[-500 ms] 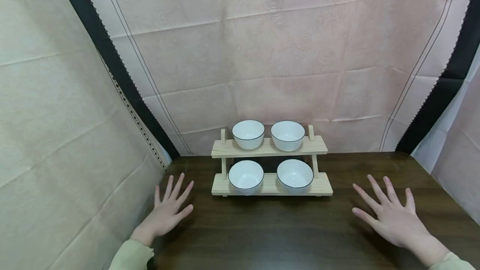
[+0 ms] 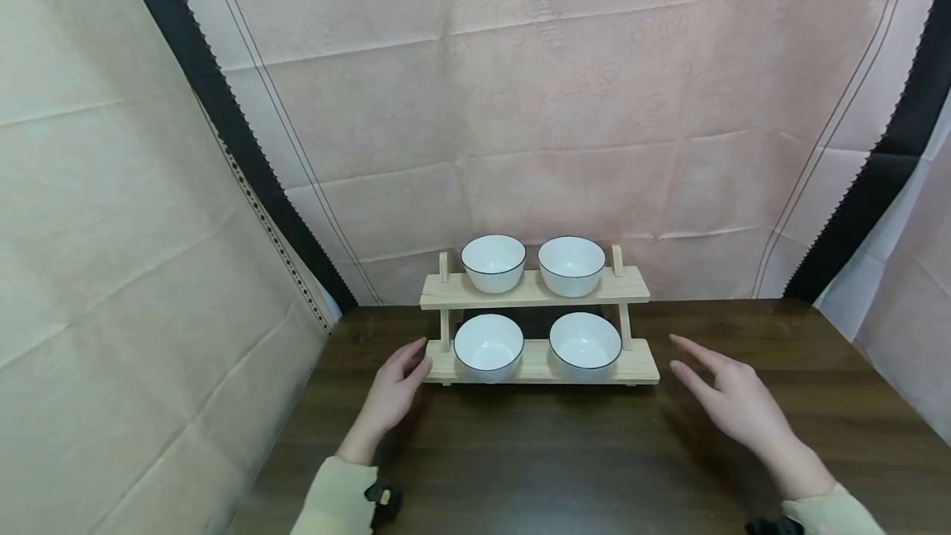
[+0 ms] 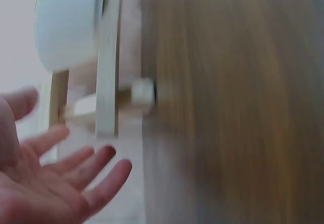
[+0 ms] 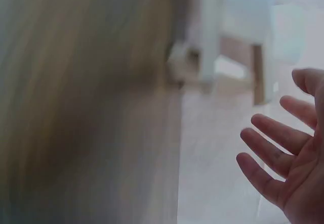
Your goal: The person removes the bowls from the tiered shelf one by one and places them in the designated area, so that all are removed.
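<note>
A two-tier pale wooden rack (image 2: 535,297) stands at the back of the dark table. Two white bowls with dark rims, an upper left bowl (image 2: 494,264) and an upper right bowl (image 2: 571,267), sit on its top shelf. On the lower shelf are a left bowl (image 2: 488,348) and a right bowl (image 2: 584,347). My left hand (image 2: 394,390) is at the rack's left end, fingertips close by the lower shelf; the left wrist view shows its fingers spread and holding nothing. Off the rack's right end, a little apart, my right hand (image 2: 739,403) reaches in with extended fingers, holding nothing.
Dark brown wooden table (image 2: 550,461) spreads in front of the rack. Pale patterned cloth (image 2: 565,106) hangs behind it, and another cloth panel (image 2: 134,287) slopes along the left side. Black strips run down both back corners.
Both hands have moved inward toward the rack's ends, the left one now right beside it. Their fingers, spread wide palm-down before, are now turned to face the rack. Rack and bowls stay put.
</note>
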The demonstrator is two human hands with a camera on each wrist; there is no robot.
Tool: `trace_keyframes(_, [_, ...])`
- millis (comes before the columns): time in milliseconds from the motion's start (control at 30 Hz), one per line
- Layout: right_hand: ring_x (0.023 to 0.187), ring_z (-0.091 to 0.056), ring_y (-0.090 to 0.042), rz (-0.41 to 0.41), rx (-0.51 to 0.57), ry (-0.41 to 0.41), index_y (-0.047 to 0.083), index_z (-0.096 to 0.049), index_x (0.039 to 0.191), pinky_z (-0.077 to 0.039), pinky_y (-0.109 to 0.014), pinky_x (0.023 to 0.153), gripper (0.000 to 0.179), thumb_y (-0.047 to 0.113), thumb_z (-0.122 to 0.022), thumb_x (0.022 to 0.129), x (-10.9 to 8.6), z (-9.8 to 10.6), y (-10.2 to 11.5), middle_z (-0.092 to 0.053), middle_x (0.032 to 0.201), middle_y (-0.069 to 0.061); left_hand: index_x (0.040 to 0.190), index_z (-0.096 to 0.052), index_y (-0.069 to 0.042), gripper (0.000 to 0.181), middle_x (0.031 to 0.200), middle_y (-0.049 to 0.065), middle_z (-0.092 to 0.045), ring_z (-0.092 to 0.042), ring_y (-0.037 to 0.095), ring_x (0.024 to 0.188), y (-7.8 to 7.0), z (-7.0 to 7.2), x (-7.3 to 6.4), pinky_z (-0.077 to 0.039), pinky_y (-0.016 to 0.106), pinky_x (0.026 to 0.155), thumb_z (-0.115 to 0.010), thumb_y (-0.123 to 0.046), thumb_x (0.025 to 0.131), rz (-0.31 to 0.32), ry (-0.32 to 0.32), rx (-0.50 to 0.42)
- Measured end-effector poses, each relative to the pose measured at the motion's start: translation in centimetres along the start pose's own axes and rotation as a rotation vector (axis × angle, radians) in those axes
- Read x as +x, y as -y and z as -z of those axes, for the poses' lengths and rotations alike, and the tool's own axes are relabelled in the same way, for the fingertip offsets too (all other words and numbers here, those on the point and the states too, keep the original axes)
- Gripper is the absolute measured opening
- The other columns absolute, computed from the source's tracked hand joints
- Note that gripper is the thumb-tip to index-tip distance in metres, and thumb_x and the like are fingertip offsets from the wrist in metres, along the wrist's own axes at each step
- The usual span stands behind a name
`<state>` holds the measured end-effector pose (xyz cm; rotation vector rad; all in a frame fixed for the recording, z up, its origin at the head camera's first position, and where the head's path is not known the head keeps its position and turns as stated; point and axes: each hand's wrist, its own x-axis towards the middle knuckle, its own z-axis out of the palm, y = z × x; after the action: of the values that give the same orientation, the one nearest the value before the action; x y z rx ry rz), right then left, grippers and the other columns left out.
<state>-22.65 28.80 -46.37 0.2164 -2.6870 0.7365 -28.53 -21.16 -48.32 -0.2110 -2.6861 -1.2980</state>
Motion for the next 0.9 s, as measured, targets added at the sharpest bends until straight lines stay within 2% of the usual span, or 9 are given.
trace_keyframes(67, [0.097, -0.064, -0.022, -0.033, 0.083, -0.052, 0.033, -0.049, 0.135, -0.049, -0.04, 0.079, 0.046, 0.05, -0.049, 0.092, 0.8, -0.8, 1.2, -0.067, 0.114, -0.003, 0.137, -0.048, -0.022, 0.05, 0.141, 0.006, -0.044, -0.054, 0.026, 0.119, -0.4, -1.1, 0.7, -0.046, 0.046, 0.095, -0.052, -0.045, 0.093, 0.033, -0.058, -0.051])
trace_keyframes(133, [0.085, -0.063, -0.017, -0.065, 0.141, -0.085, 0.03, -0.052, 0.132, -0.048, -0.031, 0.068, 0.044, 0.049, -0.049, 0.093, 1.6, -1.7, 2.3, -0.068, 0.103, 0.0, 0.135, -0.049, -0.018, 0.047, 0.14, 0.009, -0.044, -0.054, 0.027, 0.117, -0.6, -2.0, 1.1, -0.047, 0.044, 0.092, -0.053, -0.038, 0.094, 0.078, -0.106, -0.099])
trace_keyframes(200, [0.079, -0.058, -0.016, -0.121, 0.189, -0.065, 0.027, -0.052, 0.133, -0.045, -0.027, 0.062, 0.048, 0.052, -0.046, 0.092, 2.3, -2.5, 3.4, -0.066, 0.096, 0.0, 0.135, -0.049, -0.016, 0.045, 0.137, 0.009, -0.044, -0.053, 0.026, 0.114, -0.5, -2.6, 1.2, -0.049, 0.041, 0.087, -0.053, -0.033, 0.094, 0.139, -0.143, -0.159])
trace_keyframes(267, [0.078, -0.058, -0.016, -0.184, 0.236, 0.004, 0.022, -0.047, 0.137, -0.044, -0.028, 0.061, 0.057, 0.057, -0.042, 0.092, 3.0, -3.1, 4.3, -0.065, 0.094, -0.004, 0.136, -0.048, -0.013, 0.044, 0.133, 0.011, -0.047, -0.054, 0.026, 0.108, -0.2, -3.0, 1.4, -0.051, 0.039, 0.082, -0.054, -0.026, 0.094, 0.186, -0.158, -0.243])
trace_keyframes(400, [0.079, -0.06, -0.017, -0.315, 0.293, 0.178, 0.018, -0.034, 0.145, -0.048, -0.033, 0.067, 0.075, 0.068, -0.034, 0.088, 3.8, -4.4, 5.3, -0.065, 0.093, -0.007, 0.136, -0.047, -0.009, 0.044, 0.124, 0.014, -0.054, -0.057, 0.024, 0.095, 1.1, -3.1, 1.5, -0.053, 0.035, 0.071, -0.053, -0.018, 0.094, 0.238, -0.125, -0.353])
trace_keyframes(467, [0.078, -0.06, -0.018, -0.343, 0.323, 0.223, 0.017, -0.031, 0.146, -0.049, -0.034, 0.069, 0.078, 0.069, -0.033, 0.088, 3.9, -4.8, 5.4, -0.065, 0.09, -0.008, 0.135, -0.049, -0.009, 0.043, 0.119, 0.015, -0.056, -0.058, 0.023, 0.088, 1.3, -3.1, 1.6, -0.054, 0.034, 0.067, -0.054, -0.018, 0.093, 0.249, -0.1, -0.372])
trace_keyframes(667, [0.071, -0.058, -0.019, -0.347, 0.472, 0.242, 0.013, -0.03, 0.146, -0.048, -0.032, 0.069, 0.074, 0.062, -0.04, 0.091, 3.9, -5.7, 6.1, -0.063, 0.083, -0.009, 0.131, -0.054, -0.011, 0.039, 0.113, 0.013, -0.059, -0.059, 0.023, 0.074, 1.6, -2.9, 1.7, -0.052, 0.033, 0.06, -0.056, -0.018, 0.092, 0.259, -0.07, -0.376])
trace_keyframes(800, [0.071, -0.058, -0.021, -0.367, 0.571, 0.257, 0.015, -0.027, 0.147, -0.049, -0.034, 0.071, 0.07, 0.054, -0.046, 0.092, 3.8, -5.9, 6.5, -0.064, 0.083, -0.011, 0.133, -0.051, -0.013, 0.042, 0.114, 0.012, -0.058, -0.06, 0.023, 0.076, 1.8, -2.5, 1.7, -0.053, 0.034, 0.062, -0.056, -0.016, 0.092, 0.266, -0.014, -0.388])
trace_keyframes(900, [0.071, -0.058, -0.022, -0.371, 0.591, 0.258, 0.015, -0.024, 0.148, -0.049, -0.033, 0.071, 0.069, 0.05, -0.047, 0.093, 3.8, -5.8, 6.7, -0.065, 0.083, -0.012, 0.135, -0.049, -0.016, 0.043, 0.116, 0.01, -0.057, -0.061, 0.024, 0.08, 2.1, -2.2, 1.7, -0.053, 0.034, 0.065, -0.055, -0.016, 0.092, 0.268, 0.019, -0.39])
